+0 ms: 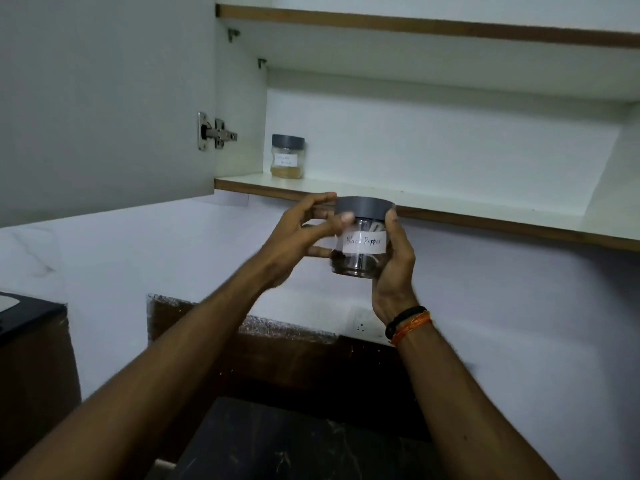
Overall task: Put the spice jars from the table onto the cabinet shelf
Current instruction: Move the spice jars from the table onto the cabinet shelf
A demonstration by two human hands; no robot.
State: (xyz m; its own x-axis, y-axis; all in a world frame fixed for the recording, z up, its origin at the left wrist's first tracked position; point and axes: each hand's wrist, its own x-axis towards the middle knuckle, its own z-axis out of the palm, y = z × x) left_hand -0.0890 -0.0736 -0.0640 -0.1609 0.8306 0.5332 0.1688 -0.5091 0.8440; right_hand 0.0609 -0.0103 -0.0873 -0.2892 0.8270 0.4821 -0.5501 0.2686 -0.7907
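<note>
A clear jar with a grey lid and a white label reading "Black Pepper" [363,242] is held in the air just below the front edge of the lower cabinet shelf [450,211]. My right hand [394,271] grips the jar's right side and bottom. My left hand [301,237] holds its left side, thumb near the lid and fingers curled round the glass. A second jar with a grey lid and brownish powder [287,156] stands at the left end of that shelf.
The cabinet door [104,98] hangs open to the left with a metal hinge [214,133]. An upper shelf [415,26] runs above. Below are the white wall, a dark counter [277,441] and a wall socket [362,327].
</note>
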